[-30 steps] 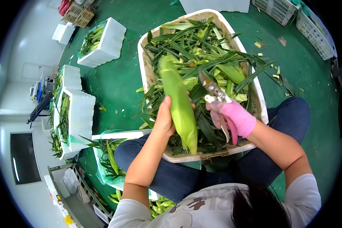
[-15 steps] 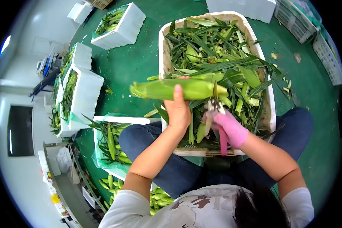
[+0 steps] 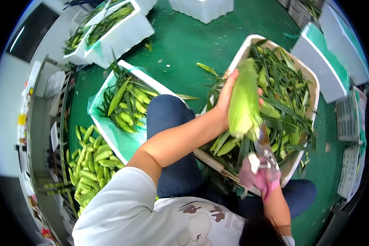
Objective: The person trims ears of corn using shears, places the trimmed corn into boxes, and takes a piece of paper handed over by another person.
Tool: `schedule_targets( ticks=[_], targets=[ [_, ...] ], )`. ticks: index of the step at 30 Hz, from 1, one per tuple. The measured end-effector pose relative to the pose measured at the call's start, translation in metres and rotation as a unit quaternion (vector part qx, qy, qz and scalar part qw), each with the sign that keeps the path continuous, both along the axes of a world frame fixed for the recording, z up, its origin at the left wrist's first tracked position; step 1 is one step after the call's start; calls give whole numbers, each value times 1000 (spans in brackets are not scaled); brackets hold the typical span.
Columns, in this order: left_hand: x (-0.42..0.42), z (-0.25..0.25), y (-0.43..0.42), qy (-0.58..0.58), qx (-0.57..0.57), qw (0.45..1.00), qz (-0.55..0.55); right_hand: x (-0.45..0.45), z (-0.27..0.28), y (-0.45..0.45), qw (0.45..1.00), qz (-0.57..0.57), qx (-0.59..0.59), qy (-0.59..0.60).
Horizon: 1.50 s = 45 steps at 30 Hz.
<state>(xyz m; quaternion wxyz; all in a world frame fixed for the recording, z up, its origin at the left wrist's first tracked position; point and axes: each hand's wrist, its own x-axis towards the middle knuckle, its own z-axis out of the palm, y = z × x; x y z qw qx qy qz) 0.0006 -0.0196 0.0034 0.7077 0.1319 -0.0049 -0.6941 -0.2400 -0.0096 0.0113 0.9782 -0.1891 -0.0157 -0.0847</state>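
My left hand is wrapped round an ear of corn in its green husk. The ear stands nearly upright in the view, its pale, ragged end pointing down toward me. In a pink glove, my right hand grips pruning shears, whose blades are at or just beside that lower end; whether they touch it I cannot tell. Under both hands is a white plastic crate heaped with cut husks and leaves. The fingers of my right hand are partly blurred.
Left of my knee stands a lined foam box with ears of corn in it. A pile of trimmed ears lies on the floor by a metal rack. More foam boxes and grey crates surround the green floor.
The view has swung, so the crate appears farther right. The corn has turned from lying crosswise to nearly upright, its ragged end now by the shears. Both hands keep their hold.
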Motion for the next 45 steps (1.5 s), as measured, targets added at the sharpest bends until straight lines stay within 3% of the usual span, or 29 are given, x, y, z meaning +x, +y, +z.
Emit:
schedule_targets(
  ticks=[1, 3, 5, 6, 8, 9, 11, 13, 14, 15, 16, 17, 18, 19, 21, 23, 25, 26, 27, 28, 30, 31, 33, 35, 37, 39, 41, 43, 45],
  targets=[
    [3, 9, 6, 44, -114, 991, -46, -1, -2, -3, 992, 69, 51, -92],
    [0, 32, 20, -48, -249, 967, -38, -1, -3, -11, 937, 214, 121, -247],
    [8, 35, 44, -22, -245, 969, -21, 6, 16, -33, 944, 171, -19, -281],
    [3, 46, 65, 34, -223, 974, -8, 2, 25, -47, 957, 139, -68, -247],
    [-7, 35, 99, 123, -217, 968, -36, -10, 40, -51, 993, -109, 51, -9],
    [-13, 34, 121, 204, -213, 954, -62, 5, 50, -55, 986, -146, 9, 74],
    [-17, 21, 173, 120, -223, 967, -29, 29, 17, -92, 989, -136, -22, 62],
    [-2, 21, 244, 43, -172, 982, 58, 24, -25, -136, 975, -150, 23, 164],
    [10, 17, 285, 44, -155, 979, 122, 25, -33, -136, 940, -203, 114, 248],
    [19, 32, 332, -34, 24, 965, 261, 18, -58, -138, 964, -134, 75, 218],
    [39, 18, 390, -79, 141, 923, 348, 15, -57, -115, 982, -44, -7, 181],
    [54, 10, 449, -129, 249, 863, 420, 15, -53, -93, 965, -30, -72, 250],
    [68, -17, 526, -61, 240, 843, 477, 17, -43, -65, 933, -12, -185, 308],
    [76, -25, 598, -138, 293, 790, 520, 7, -65, -63, 952, 49, -189, 237],
    [68, -19, 721, -124, 320, 684, 643, 11, -42, -26, 929, 32, -281, 240],
    [52, 5, 779, -42, 273, 416, 866, 18, -34, 0, 939, -53, -213, 264],
    [55, -8, 825, -88, 229, 233, 941, 20, -46, -3, 921, -47, -210, 325],
    [77, -16, 807, -58, 253, 159, 953, 21, -49, -3, 909, -36, -218, 353],
    [98, -46, 810, -116, 298, 243, 916, 23, -52, -3, 899, -24, -226, 375],
    [130, -68, 775, -150, 324, 292, 887, 23, -53, -1, 888, -15, -234, 395],
    [192, -92, 662, -226, 455, 401, 762, 23, -47, 1, 866, -11, -251, 433],
    [220, -104, 611, -336, 501, 463, 649, 24, -44, 2, 852, -14, -261, 453],
    [291, -172, 545, -514, 482, 524, 479, 20, -35, 1, 827, -19, -275, 490],
    [354, -209, 494, -720, 565, 317, 247, 13, -26, -1, 803, -21, -282, 524],
    [423, -248, 467, -744, 623, 217, 105, 10, -19, 3, 779, -21, -286, 558],
    [448, -233, 442, -737, 659, 139, 51, 2, -16, 9, 753, -20, -287, 592],
    [460, -244, 429, -692, 704, 155, 37, -9, -15, 15, 738, -20, -275, 615],
    [469, -252, 428, -641, 751, 160, 15, -26, -21, 17, 763, -47, -199, 614],
    [478, -256, 432, -637, 753, 140, -82, -16, -15, 33, 795, -67, -134, 588]
  ],
)
